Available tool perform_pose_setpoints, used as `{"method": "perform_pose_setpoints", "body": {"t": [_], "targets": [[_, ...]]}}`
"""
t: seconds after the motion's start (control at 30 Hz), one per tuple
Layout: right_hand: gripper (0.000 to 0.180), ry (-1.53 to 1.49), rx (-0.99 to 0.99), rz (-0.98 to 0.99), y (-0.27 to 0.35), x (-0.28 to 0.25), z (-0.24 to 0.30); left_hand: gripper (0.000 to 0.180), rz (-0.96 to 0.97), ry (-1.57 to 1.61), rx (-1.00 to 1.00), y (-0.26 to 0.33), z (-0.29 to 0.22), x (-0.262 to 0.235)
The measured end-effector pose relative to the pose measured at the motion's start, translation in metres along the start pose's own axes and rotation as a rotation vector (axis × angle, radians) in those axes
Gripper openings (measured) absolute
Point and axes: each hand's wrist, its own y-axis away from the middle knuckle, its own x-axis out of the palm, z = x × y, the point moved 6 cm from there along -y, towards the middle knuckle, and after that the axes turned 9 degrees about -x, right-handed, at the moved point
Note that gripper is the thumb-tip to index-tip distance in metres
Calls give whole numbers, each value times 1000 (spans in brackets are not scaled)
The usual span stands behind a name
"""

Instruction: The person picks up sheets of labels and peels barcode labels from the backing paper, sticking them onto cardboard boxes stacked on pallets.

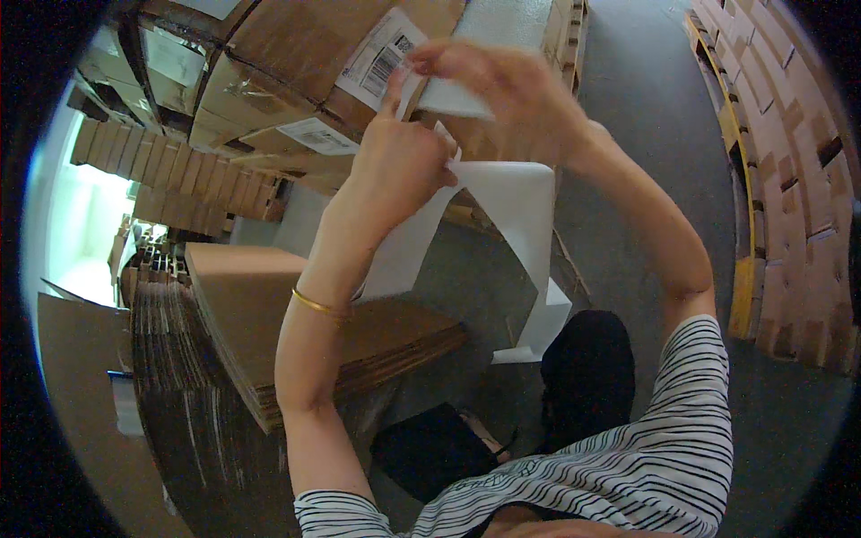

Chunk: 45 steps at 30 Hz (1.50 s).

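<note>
My left hand (pixel 401 160) is closed round a long white paper strip (pixel 523 202), which looks like a label strip. The strip bends to the right and hangs in folds toward the floor. Its index finger reaches up beside a small white piece (pixel 410 95). My right hand (pixel 507 81), partly blurred, comes in from the right with its fingertips pinched near the same piece. What they grip is too small to make out. Just behind the fingertips is a white label (pixel 381 59) on a brown cardboard box (pixel 291 54).
Stacked flat cardboard sheets (pixel 359 345) lie at lower left. A second white label (pixel 317 136) is on a box below the first. Along the right stand stacked cartons (pixel 798 179) beside a yellow-edged pallet (pixel 741 269). Grey floor (pixel 641 117) runs between the stacks.
</note>
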Motion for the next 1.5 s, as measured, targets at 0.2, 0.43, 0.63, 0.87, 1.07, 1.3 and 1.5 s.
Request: {"method": "perform_pose_setpoints", "body": {"t": [0.2,0.43,0.63,0.87,1.07,1.3,1.5], "targets": [[61,-346,446,188,-4,53,32,18,-342,484,10,33,-8,3],[66,-328,539,-109,0,80,22,21,-74,569,-56,128,-65,21],[58,-278,582,-245,-8,86,3,16,-207,764,-195,192,-70,17],[55,-70,592,-306,-24,100,1,15,-216,820,-283,238,-68,16],[56,-89,674,-352,4,102,-102,21,-208,864,-299,260,-71,26],[61,89,736,-110,-6,103,-68,24,-229,882,-318,284,-69,45],[60,210,698,-260,13,124,-74,28,-292,1061,-288,291,-66,65]]}}
